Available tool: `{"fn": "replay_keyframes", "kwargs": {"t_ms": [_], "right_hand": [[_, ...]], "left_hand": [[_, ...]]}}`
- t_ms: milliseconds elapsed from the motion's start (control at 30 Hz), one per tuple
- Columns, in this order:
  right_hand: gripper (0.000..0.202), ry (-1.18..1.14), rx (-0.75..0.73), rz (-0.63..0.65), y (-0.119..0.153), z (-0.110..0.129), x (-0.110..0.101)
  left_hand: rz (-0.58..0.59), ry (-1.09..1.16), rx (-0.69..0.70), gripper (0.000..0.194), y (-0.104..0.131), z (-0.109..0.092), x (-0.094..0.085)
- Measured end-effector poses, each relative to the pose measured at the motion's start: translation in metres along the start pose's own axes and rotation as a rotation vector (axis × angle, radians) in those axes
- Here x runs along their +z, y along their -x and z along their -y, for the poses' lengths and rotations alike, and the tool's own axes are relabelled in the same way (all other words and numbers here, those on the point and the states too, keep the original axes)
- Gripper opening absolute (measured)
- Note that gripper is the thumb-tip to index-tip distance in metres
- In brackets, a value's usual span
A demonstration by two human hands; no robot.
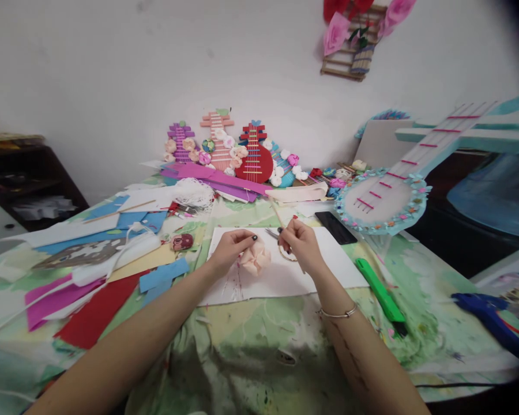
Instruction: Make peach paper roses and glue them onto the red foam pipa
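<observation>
Foreground: forearms (134, 343). Left hand (232, 251) pinching a peach flower (256, 259) at its fingertips; right hand (301, 242), fingers curled, gripping a metal tool (273, 234). Apparently a shaping step; the next move calls for steadiness.

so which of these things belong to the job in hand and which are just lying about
Job in hand:
flower, in the left hand
metal tool, in the right hand
white sheet, beneath them

Apparently just lying about:
phone
green cutter
glue gun
string
red paper
</observation>
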State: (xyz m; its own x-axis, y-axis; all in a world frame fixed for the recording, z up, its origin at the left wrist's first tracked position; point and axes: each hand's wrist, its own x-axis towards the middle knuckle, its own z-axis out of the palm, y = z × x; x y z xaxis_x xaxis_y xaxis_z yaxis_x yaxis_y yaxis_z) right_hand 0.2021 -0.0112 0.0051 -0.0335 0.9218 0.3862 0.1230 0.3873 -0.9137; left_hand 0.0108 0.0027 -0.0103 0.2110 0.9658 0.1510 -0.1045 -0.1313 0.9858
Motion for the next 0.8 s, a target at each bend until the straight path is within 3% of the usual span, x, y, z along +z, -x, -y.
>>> {"fn": "replay_keyframes", "kwargs": {"t_ms": [67,133,367,600,800], "right_hand": [[0.009,0.000,0.023,0.161,0.002,-0.001,0.002],[0.015,0.079,0.000,0.244,0.003,-0.001,0.002],[0.016,0.504,-0.146,0.181,0.001,-0.002,-0.001],[0.020,0.541,-0.157,0.179,0.000,-0.010,0.003],[0.023,0.645,-0.109,0.196,-0.003,0.000,0.009]], "left_hand": [[0.007,-0.009,0.001,0.019,0.000,0.000,0.000],[0.010,-0.011,-0.012,0.017,0.001,-0.001,0.001],[0.010,-0.027,-0.006,0.016,0.003,-0.004,0.001],[0.005,0.005,-0.012,0.016,0.003,-0.007,0.003],[-0.004,-0.025,-0.036,0.020,0.003,-0.007,0.002]]}}
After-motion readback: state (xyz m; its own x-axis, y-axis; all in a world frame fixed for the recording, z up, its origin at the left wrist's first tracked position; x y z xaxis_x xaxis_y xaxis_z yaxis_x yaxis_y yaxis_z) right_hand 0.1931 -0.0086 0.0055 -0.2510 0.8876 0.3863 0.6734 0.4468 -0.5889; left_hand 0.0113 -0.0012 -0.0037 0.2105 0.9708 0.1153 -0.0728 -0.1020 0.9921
